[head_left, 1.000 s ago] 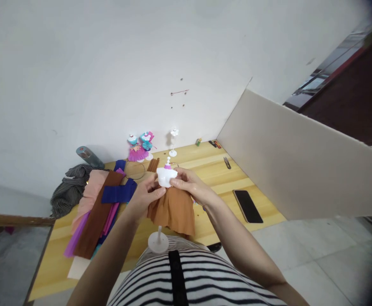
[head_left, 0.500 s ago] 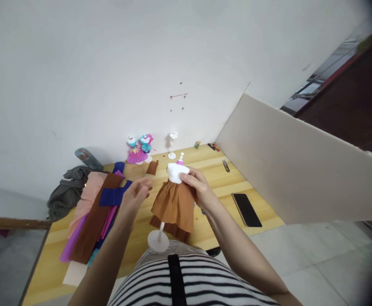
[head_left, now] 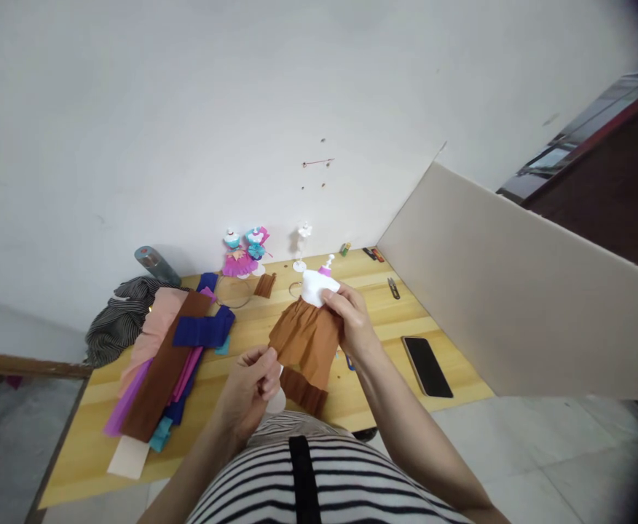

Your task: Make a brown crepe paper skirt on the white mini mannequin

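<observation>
A small white mannequin doll wears a brown pleated skirt and leans tilted above the wooden table. My right hand pinches its white torso at the waist. My left hand is closed around the doll's round white base, just below the skirt hem. A pink knob tops the doll's neck.
A pile of crepe paper strips in brown, blue, pink and purple lies at left, beside striped cloth. Dressed dolls and a bare stand stand by the wall. A phone and snips lie right, near a slanted white board.
My left hand left the doll's torso, swung out, then came down to grip the base. My right hand carried the doll up and to the right, tilting it.
</observation>
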Motion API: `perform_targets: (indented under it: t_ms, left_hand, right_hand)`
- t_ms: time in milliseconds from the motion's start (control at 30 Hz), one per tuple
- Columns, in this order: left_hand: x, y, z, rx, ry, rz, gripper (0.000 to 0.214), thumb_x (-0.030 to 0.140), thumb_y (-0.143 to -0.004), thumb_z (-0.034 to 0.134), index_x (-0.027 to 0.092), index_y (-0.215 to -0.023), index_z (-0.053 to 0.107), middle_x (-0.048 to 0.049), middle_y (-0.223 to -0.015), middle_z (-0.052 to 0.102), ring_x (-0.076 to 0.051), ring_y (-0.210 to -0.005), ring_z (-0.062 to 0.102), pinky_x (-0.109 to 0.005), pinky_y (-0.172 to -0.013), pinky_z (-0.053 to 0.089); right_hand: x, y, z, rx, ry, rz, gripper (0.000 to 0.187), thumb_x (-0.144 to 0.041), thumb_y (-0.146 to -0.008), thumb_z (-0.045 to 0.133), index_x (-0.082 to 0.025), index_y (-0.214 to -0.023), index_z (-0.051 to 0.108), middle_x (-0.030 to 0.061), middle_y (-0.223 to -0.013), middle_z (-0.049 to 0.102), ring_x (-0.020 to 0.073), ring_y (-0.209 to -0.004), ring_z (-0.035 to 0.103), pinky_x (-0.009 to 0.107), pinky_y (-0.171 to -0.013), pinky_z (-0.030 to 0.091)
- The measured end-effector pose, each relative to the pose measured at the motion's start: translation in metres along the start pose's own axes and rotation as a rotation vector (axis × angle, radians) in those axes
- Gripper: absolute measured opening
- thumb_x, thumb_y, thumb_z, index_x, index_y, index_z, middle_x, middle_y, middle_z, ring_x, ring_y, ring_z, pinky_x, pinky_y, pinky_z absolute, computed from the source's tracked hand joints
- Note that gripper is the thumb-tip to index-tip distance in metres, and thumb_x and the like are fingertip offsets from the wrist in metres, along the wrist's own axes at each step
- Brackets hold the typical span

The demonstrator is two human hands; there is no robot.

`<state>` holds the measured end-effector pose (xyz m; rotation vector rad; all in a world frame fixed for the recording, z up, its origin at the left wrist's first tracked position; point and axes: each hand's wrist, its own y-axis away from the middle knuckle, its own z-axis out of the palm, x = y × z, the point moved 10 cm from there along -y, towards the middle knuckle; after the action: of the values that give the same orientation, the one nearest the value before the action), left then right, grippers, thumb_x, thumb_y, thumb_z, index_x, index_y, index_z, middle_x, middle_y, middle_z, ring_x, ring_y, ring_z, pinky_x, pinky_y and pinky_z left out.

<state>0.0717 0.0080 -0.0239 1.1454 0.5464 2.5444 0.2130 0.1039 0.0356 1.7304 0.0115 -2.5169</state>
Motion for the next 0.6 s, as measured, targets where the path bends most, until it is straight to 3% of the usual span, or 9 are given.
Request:
perform_targets:
  t_ms: [233, 333, 500, 567, 600]
  left_hand:
    - [-0.007, 0.003, 0.006, -0.032, 0.044, -0.086, 0.049, 0.042, -0.060, 0.081, 0.017, -0.061, 0.039, 0.0076, -0.052, 0.044, -0.001, -0.039, 0.032, -0.012, -0.037, 0.022]
    - [-0.007, 0.004, 0.007, -0.034, -0.021, -0.080, 0.047, 0.034, -0.061, 0.081, 0.017, -0.060, 0.037, 0.0090, -0.051, 0.040, 0.000, -0.037, 0.029, -0.013, -0.036, 0.018]
    - [-0.007, 0.000, -0.009, 0.003, -0.210, -0.044, 0.033, 0.034, -0.067, 0.074, 0.017, -0.058, 0.046, 0.0093, -0.040, 0.037, -0.002, -0.033, 0.023, -0.018, -0.036, 0.014]
    - [0.008, -0.002, -0.022, 0.065, -0.374, 0.038, 0.031, 0.039, -0.072, 0.068, 0.016, -0.057, 0.054, 0.0075, -0.038, 0.038, -0.004, -0.033, 0.024, -0.020, -0.037, 0.016]
    - [0.027, -0.001, -0.029, 0.140, -0.454, 0.157, 0.031, 0.038, -0.073, 0.068, 0.015, -0.056, 0.056, 0.0067, -0.039, 0.040, -0.004, -0.035, 0.027, -0.020, -0.038, 0.018]
  right_hand:
    - [0.004, -0.001, 0.000, 0.015, -0.017, 0.023, 0.024, -0.040, -0.066, 0.068, -0.017, -0.072, 0.061, -0.0008, -0.063, 0.057, 0.0133, -0.055, 0.047, 0.025, -0.053, 0.035]
    - [0.003, -0.002, -0.001, 0.058, 0.016, 0.017, 0.025, -0.040, -0.066, 0.068, -0.017, -0.068, 0.060, -0.0017, -0.059, 0.054, 0.0120, -0.052, 0.043, 0.024, -0.051, 0.033]
    - [-0.002, -0.005, 0.001, 0.054, 0.061, 0.003, 0.026, -0.042, -0.066, 0.067, -0.017, -0.068, 0.060, -0.0013, -0.058, 0.052, 0.0120, -0.052, 0.042, 0.025, -0.051, 0.032]
    - [-0.002, -0.005, 0.004, 0.029, 0.087, 0.011, 0.026, -0.042, -0.067, 0.066, -0.016, -0.069, 0.060, -0.0006, -0.059, 0.053, 0.0125, -0.054, 0.043, 0.025, -0.051, 0.032]
    - [-0.002, -0.004, 0.006, 0.011, 0.103, 0.016, 0.027, -0.042, -0.067, 0.066, -0.016, -0.069, 0.060, -0.0003, -0.059, 0.053, 0.0128, -0.054, 0.043, 0.025, -0.052, 0.032]
